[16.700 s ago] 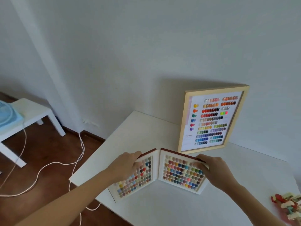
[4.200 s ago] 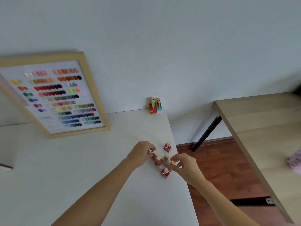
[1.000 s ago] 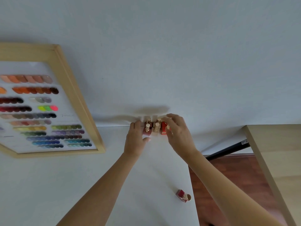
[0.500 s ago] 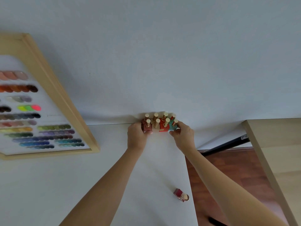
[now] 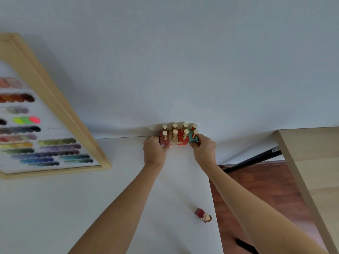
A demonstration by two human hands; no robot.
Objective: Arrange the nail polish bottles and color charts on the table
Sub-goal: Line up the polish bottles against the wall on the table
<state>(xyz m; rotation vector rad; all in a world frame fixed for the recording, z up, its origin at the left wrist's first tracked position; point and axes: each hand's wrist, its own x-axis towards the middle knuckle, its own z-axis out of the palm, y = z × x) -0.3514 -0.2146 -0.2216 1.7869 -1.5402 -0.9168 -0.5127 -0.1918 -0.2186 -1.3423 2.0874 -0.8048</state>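
Several nail polish bottles (image 5: 180, 137) with gold caps stand in two tight rows against the wall at the back of the white table (image 5: 55, 208). My left hand (image 5: 154, 153) presses on the left end of the block, against a dark pink bottle. My right hand (image 5: 204, 152) presses on the right end, against a teal bottle. A single red bottle (image 5: 202, 215) stands apart near the table's right edge. A wood-framed color chart (image 5: 55, 114) leans on the wall at the left.
The table's right edge runs just right of the lone bottle, with wooden floor (image 5: 256, 189) below. A second, light wood table (image 5: 311, 162) with a black leg stands at the right.
Both hands have settled on the two ends of the bottle block and squeezed it together. The rows look straighter than a second ago. The lone red bottle has stayed put.
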